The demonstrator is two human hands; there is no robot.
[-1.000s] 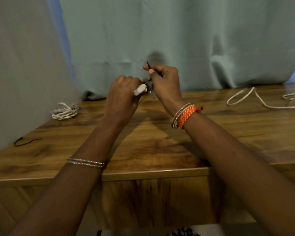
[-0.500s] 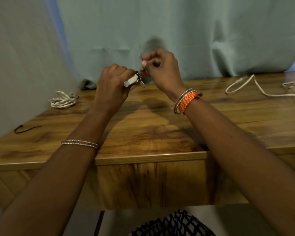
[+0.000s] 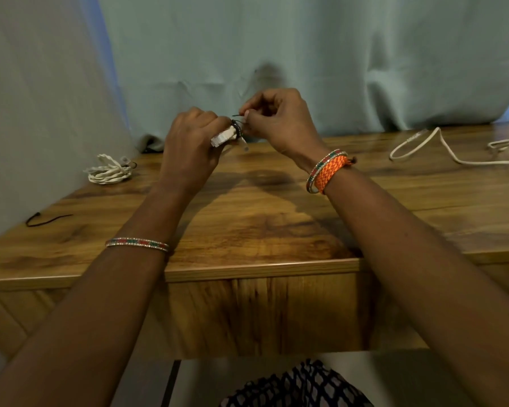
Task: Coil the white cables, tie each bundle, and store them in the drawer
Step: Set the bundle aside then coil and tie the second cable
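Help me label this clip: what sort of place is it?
Probably a home room, at a desk or dresser: a glossy brown wood-grain tabletop with a drawer front below, pale blue-green fabric curtains hanging behind it, and white cables lying about, one tied coiled bundle and one loose white cable.

Wooden worktop [image 3: 262,230]. Tied white cable bundle [image 3: 109,173] lying at ten o'clock, loose black tie [image 3: 46,220] at nine, uncoiled white cable [image 3: 453,148] at two.

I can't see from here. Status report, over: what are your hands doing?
Left hand grips coiled white cable. Right hand pinches black tie at the bundle. One tied bundle and one loose cable on desk. Nothing in the way.
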